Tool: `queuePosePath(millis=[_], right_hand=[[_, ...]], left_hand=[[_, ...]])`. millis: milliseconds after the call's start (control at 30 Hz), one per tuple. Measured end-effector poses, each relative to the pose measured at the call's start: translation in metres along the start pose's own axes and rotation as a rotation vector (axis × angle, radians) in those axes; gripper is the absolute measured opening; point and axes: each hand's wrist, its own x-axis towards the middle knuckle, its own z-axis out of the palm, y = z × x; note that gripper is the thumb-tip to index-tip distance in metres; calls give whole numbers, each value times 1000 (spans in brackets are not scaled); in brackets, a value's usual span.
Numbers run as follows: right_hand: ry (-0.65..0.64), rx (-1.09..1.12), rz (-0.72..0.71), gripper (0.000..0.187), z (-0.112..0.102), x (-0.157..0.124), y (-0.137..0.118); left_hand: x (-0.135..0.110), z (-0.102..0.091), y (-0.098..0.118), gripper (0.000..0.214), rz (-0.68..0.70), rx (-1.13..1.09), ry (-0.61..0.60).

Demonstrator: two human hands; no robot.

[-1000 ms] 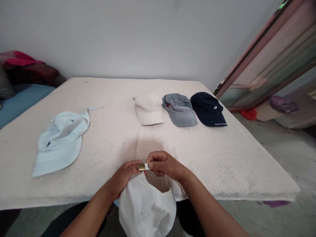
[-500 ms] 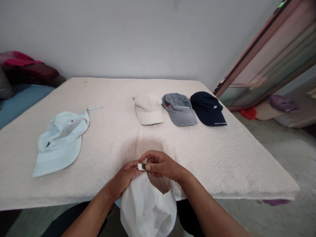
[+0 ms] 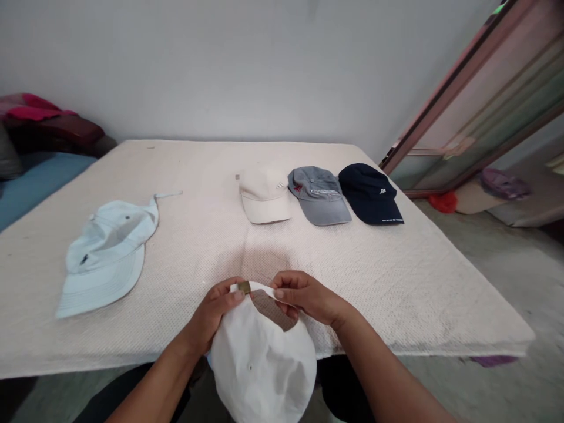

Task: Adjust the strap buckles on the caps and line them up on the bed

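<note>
Cap [image 3: 264, 376] held at the near edge of the covered table [image 3: 211, 247], a white one, its rear opening at the far side! On the left of that opening, the brass-coloured buckle [image 3: 244, 287] is gripped by the left hand [image 3: 211, 314], thumb and fingers clamped together at its left end. Across to the right, the white strap [image 3: 262, 287] is pinched between thumb and forefinger of the right hand [image 3: 311, 301], the other fingers curled below; how firmly cannot be told. Over the gap the strap is bowed in a shallow arc, and the table's woven cover is glimpsed through it. Farther out, right of centre, a row is laid side by side: cream cap [image 3: 264, 197], grey cap [image 3: 319, 197], navy cap [image 3: 370, 194], brims pointed near. And over on the left, well apart, a pale blue cap [image 3: 103, 255] is set down, its loose strap [image 3: 167, 194] stretched out to the right.
</note>
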Motion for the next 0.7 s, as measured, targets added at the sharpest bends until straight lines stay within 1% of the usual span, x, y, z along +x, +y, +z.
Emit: queuePosePath(millis=[133,300,400,467,533,700], right_hand=[[42,87,5,24,-1,-2,2],[61,45,-35,23,0,-1,-1],[81,-17,-42,22,0,0,-1],[104,-34,-49,22,2,1,0],[114,-27,-58,22,4,1,0],[58,-8,-38,22,8,1,-1]], left_hand=[[0,3,1,16,-42,35,-41],[-1,9,1,17,-102,56,-23],[-2,9,-1,15,-116,54,42],[-2,8,-4,20,-112,56,116],[-1,8,-6,25,-110,73,152],[1,9,-9,21,-144,123,55]])
